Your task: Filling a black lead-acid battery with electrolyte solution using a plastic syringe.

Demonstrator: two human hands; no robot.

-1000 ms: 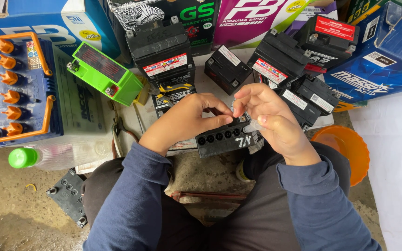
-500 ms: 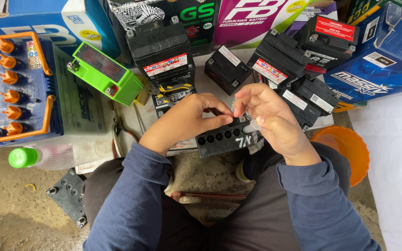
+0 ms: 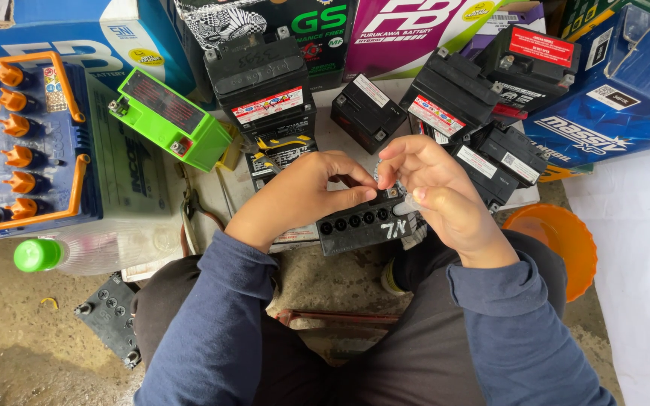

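A small black battery with a row of round filler holes on top sits in front of my knees. My left hand rests on its left top edge and steadies it, thumb laid along the top. My right hand hovers over the battery's right end, fingertips pinched on a small clear piece that I cannot identify. Both sleeves are dark blue.
Several black batteries and a bright green one stand behind. A blue battery with orange caps is at left, a clear bottle with a green cap beside it. An orange bowl sits at right. Coloured boxes line the back.
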